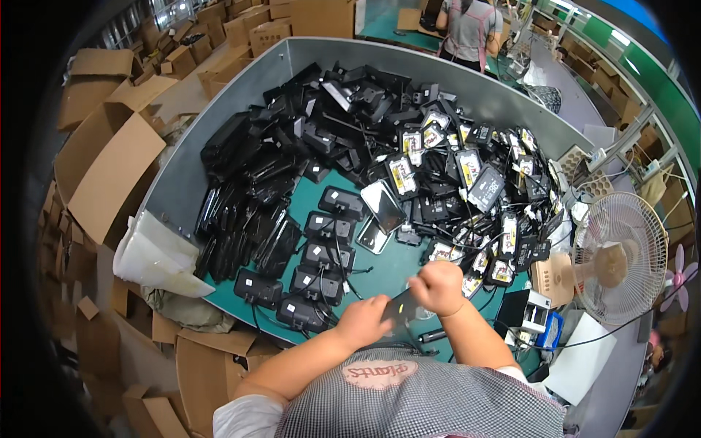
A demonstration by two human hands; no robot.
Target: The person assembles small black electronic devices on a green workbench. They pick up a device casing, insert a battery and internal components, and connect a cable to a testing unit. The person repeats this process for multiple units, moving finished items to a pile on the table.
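Between my two hands is a small dark flat rectangular piece (pixel 399 308) with a yellowish mark, slightly blurred. My left hand (pixel 365 321) pinches its left end, and my right hand (pixel 440 286) is closed over its right end. Left of my hands, black box-shaped units with cables (pixel 318 285) lie in rough rows on the green work surface (pixel 394 271). Beyond my hands, a silver-edged phone-like device (pixel 382 206) partly overlaps another one (pixel 373 238). To the right is a heap of black modules with white-and-yellow labels (pixel 469 171) and wires.
Black plastic housings (pixel 248 157) pile up at the left and back, inside the bin's grey metal wall (pixel 179 157). A fan (pixel 613 263) stands at right beside a blue holder (pixel 549 331). Cardboard boxes (pixel 109 175) crowd the left floor. A person (pixel 469 33) stands beyond the far wall.
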